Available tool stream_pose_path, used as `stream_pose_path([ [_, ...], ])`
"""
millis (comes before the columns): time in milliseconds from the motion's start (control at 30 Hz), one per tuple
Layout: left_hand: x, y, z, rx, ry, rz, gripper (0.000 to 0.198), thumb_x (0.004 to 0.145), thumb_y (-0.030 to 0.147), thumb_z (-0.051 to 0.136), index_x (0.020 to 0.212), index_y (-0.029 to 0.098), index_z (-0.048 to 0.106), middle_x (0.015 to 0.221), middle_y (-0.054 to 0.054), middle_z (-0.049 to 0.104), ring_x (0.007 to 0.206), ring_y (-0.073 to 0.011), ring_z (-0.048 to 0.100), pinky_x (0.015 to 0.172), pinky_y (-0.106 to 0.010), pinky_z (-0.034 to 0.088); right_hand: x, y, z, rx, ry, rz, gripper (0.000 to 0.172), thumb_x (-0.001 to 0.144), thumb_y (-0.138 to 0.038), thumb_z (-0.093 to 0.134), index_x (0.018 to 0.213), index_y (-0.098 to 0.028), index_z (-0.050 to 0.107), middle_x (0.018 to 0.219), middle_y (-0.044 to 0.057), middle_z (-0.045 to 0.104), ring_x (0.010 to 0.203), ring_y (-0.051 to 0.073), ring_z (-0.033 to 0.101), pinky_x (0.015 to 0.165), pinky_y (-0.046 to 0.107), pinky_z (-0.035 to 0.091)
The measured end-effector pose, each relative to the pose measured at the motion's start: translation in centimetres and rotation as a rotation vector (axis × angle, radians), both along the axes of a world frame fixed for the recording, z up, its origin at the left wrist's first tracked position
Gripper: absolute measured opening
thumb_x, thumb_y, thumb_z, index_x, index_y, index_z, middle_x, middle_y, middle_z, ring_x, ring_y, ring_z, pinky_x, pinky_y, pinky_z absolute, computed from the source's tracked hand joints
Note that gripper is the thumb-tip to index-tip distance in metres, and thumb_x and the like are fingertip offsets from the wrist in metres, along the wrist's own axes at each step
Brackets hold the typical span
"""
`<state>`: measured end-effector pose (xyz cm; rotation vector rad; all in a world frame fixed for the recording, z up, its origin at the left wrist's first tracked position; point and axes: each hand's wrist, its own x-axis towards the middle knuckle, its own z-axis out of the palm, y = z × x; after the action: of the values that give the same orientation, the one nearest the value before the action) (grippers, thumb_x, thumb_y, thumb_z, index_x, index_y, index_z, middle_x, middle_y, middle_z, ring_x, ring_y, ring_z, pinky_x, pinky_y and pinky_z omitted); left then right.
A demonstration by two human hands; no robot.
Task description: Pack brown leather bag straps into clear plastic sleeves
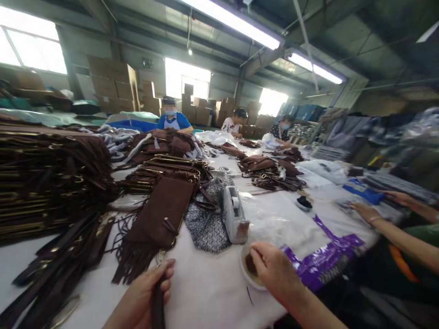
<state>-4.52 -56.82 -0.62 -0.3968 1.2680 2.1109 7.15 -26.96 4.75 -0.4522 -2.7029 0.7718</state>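
Note:
My left hand (149,292) is closed around a dark brown strap (158,304), whose metal clasp (160,257) shows above the fingers. Just beyond it lies a brown fringed bag (159,214) with gold-coloured edging. My right hand (274,269) is at a small white bowl (244,267) with something brown in it. Its fingers are pinched together over the bowl's right side; what they hold, if anything, is hidden. Behind the bowl stands a grey tape dispenser (236,214), beside a black-and-white patterned cloth (209,219).
Tall stacks of brown bags (51,183) and loose straps (58,260) fill the left. A purple plastic packet (325,260) lies right of my right hand. A co-worker's hands (366,212) are near a blue packet (363,191). A small dish (304,204) holds dark pieces.

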Motion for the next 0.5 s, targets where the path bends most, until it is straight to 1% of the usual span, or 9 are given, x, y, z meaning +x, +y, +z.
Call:
stream_pose_path([
  [67, 0.1, -0.2, -0.2, -0.017, -0.004, -0.028, 0.033, 0.080, 0.018, 0.071, 0.111, 0.010, 0.063, 0.084, -0.002, 0.055, 0.053, -0.0056, 0.052, 0.046, -0.020, 0.052, 0.2, 4.2, -0.6, 0.111, -0.019, -0.132, 0.023, 0.086, -0.025, 0.047, 0.078, -0.021, 0.068, 0.082, 0.008, 0.070, 0.082, 0.022, 0.062, 0.077, 0.030, 0.042],
  [100, 0.1, -0.3, -0.3, -0.014, -0.001, -0.037, 0.035, 0.080, 0.019, 0.072, 0.112, 0.010, 0.063, 0.084, -0.001, 0.054, 0.053, -0.0055, 0.051, 0.046, -0.020, 0.052, 0.3, 5.9, -0.9, 0.147, -0.048, -0.175, 0.023, 0.086, -0.022, 0.046, 0.081, -0.019, 0.069, 0.086, 0.009, 0.070, 0.085, 0.023, 0.063, 0.079, 0.031, 0.042],
  [167, -0.1, -0.2, -0.7, 0.000, -0.003, -0.034, 0.035, 0.079, 0.020, 0.073, 0.112, 0.010, 0.063, 0.082, -0.001, 0.053, 0.053, -0.0051, 0.049, 0.045, -0.019, 0.051, 0.3, 7.5, -0.9, 0.186, -0.110, -0.219, 0.024, 0.085, -0.019, 0.046, 0.085, -0.018, 0.070, 0.090, 0.010, 0.071, 0.088, 0.023, 0.064, 0.079, 0.030, 0.043],
  [200, -0.2, -0.2, -0.8, 0.009, -0.006, -0.025, 0.035, 0.079, 0.019, 0.072, 0.111, 0.010, 0.063, 0.080, 0.000, 0.052, 0.052, -0.0047, 0.048, 0.044, -0.019, 0.049, 0.1, 7.3, -0.6, 0.187, -0.138, -0.202, 0.024, 0.086, -0.020, 0.046, 0.083, -0.018, 0.069, 0.087, 0.009, 0.071, 0.084, 0.022, 0.064, 0.076, 0.030, 0.043],
  [267, -0.3, -0.1, -1.0, 0.038, -0.012, -0.008, 0.032, 0.080, 0.020, 0.072, 0.109, 0.010, 0.063, 0.077, 0.001, 0.051, 0.050, -0.0039, 0.044, 0.042, -0.017, 0.046, -0.4, 5.4, 0.2, 0.155, -0.165, -0.089, 0.025, 0.090, -0.025, 0.046, 0.078, -0.020, 0.067, 0.076, 0.005, 0.070, 0.075, 0.020, 0.064, 0.069, 0.028, 0.043],
  [333, -0.2, 0.0, -1.0, 0.068, -0.022, 0.006, 0.030, 0.080, 0.020, 0.071, 0.108, 0.009, 0.063, 0.074, 0.001, 0.050, 0.048, -0.0033, 0.042, 0.040, -0.016, 0.042, -1.7, 2.1, 0.9, 0.114, -0.158, 0.096, 0.027, 0.092, -0.026, 0.045, 0.076, -0.021, 0.066, 0.073, 0.003, 0.069, 0.073, 0.018, 0.064, 0.068, 0.027, 0.044],
  [400, 0.0, 0.0, -0.7, 0.082, -0.022, 0.019, 0.030, 0.080, 0.020, 0.072, 0.106, 0.009, 0.063, 0.074, 0.001, 0.050, 0.048, -0.0031, 0.041, 0.039, -0.016, 0.041, -4.0, -1.2, 0.9, 0.170, -0.200, 0.227, 0.027, 0.092, -0.017, 0.043, 0.083, -0.020, 0.068, 0.084, 0.005, 0.070, 0.082, 0.018, 0.066, 0.076, 0.026, 0.047],
  [433, 0.1, 0.0, -0.6, 0.085, -0.016, 0.022, 0.030, 0.080, 0.020, 0.072, 0.106, 0.008, 0.063, 0.074, 0.001, 0.051, 0.048, -0.0031, 0.042, 0.040, -0.016, 0.041, -5.5, -2.6, 0.5, 0.231, -0.271, 0.256, 0.026, 0.089, -0.011, 0.044, 0.087, -0.018, 0.069, 0.091, 0.008, 0.070, 0.087, 0.018, 0.066, 0.079, 0.026, 0.048],
  [500, 0.3, 0.0, -0.3, 0.091, 0.008, 0.022, 0.031, 0.079, 0.022, 0.074, 0.105, 0.008, 0.063, 0.075, 0.001, 0.051, 0.050, -0.0033, 0.043, 0.042, -0.016, 0.042, -9.3, -4.7, -0.6, 0.327, -0.425, 0.246, 0.025, 0.081, -0.003, 0.050, 0.093, -0.012, 0.071, 0.103, 0.015, 0.069, 0.094, 0.023, 0.067, 0.083, 0.030, 0.051],
])
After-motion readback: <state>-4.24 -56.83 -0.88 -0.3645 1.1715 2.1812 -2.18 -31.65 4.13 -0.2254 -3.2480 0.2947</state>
